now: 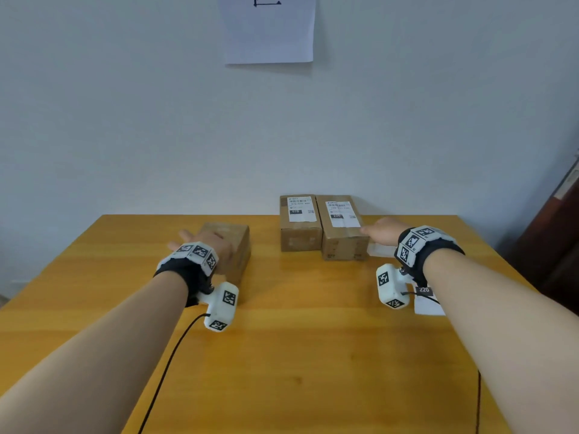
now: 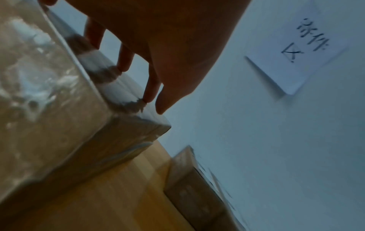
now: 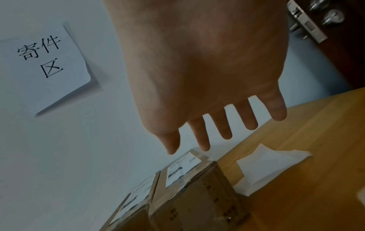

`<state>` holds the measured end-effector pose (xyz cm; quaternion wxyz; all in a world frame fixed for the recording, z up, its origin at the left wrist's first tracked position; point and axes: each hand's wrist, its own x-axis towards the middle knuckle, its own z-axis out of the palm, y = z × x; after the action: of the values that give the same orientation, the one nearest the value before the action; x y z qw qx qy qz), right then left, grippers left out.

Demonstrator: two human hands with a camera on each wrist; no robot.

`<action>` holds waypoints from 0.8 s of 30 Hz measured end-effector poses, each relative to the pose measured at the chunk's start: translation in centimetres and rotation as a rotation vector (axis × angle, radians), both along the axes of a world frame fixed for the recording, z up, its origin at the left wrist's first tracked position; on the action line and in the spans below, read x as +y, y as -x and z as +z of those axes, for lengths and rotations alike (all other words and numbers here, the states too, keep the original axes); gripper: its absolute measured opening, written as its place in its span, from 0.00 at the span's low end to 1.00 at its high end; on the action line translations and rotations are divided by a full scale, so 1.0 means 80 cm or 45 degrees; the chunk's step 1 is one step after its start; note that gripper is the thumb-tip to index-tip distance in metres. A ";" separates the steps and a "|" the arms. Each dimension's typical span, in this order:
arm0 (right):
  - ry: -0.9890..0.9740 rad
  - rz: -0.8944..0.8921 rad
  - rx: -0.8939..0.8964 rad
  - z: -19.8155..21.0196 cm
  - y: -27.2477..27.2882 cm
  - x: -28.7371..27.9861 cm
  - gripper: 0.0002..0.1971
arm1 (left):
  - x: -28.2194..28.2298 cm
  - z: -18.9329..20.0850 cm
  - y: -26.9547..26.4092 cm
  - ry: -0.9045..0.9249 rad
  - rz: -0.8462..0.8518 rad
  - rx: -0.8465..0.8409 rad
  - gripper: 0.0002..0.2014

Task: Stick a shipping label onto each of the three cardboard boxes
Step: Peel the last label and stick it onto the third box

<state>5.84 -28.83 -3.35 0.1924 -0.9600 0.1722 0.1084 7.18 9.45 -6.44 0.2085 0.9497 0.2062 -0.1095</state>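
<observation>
**Two boxes labelled, third bare under left hand**

Unlabelled box (image 1: 230,245) sits left of centre on the counter (image 1: 297,339), well apart from the other two; no label on its visible top; left hand (image 1: 206,245) lies over its top near edge, palm down; left wrist view shows the fingers (image 2: 152,89) straight, tips touching the taped far edge of the top, thumb lying alongside, nothing pinched; grip spread and flat, not clamped.

Left labelled box (image 1: 299,223) and right labelled box (image 1: 341,228) stand side by side, touching, at the back of the counter near the wall (image 1: 125,120); each carries a white shipping label on its top face.

Right hand (image 1: 383,230) is just beside the right labelled box, at its right upper edge; head view does not settle whether fingertips touch it; right wrist view shows the hand above the box, fingers (image 3: 225,126) straight and slightly fanned, holding nothing; grip apart.

Both forearms extended forward over the counter, palms down.

White backing paper (image 3: 272,165) lies flat on the counter to the right of the right labelled box; a loose label (image 1: 427,300) marked 220 lies on the counter, partly hidden under the right wrist.

Paper sign (image 1: 269,29) fixed on the wall above.
</observation>
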 end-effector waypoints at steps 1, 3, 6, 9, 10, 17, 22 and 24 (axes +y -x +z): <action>0.007 -0.019 0.012 0.001 0.006 -0.004 0.28 | -0.013 -0.004 0.000 0.007 -0.043 0.004 0.27; 0.043 -0.049 0.053 0.000 0.017 -0.014 0.29 | -0.041 -0.013 0.002 0.011 -0.110 0.000 0.26; 0.112 -0.106 0.089 0.002 0.039 -0.025 0.30 | -0.082 -0.022 0.005 -0.025 -0.208 0.012 0.29; 0.177 -0.124 0.151 0.002 0.061 -0.039 0.29 | -0.115 -0.011 0.023 -0.050 -0.282 0.069 0.38; 0.191 -0.122 0.171 0.002 0.071 -0.043 0.28 | -0.126 -0.004 0.031 -0.053 -0.306 0.097 0.38; 0.101 -0.157 0.261 -0.028 0.106 -0.076 0.25 | -0.178 0.004 0.064 -0.173 -0.396 0.153 0.38; 0.083 -0.175 0.209 -0.036 0.120 -0.080 0.19 | -0.193 -0.017 0.050 -0.149 -0.456 0.117 0.33; -0.050 -0.244 0.093 -0.038 0.114 -0.081 0.18 | -0.198 -0.005 0.064 -0.064 -0.466 0.099 0.29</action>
<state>-3.24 -35.34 -6.39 0.2142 -0.9305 0.2681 0.1279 2.04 -6.38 -6.88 0.1531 0.9714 0.0406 -0.1770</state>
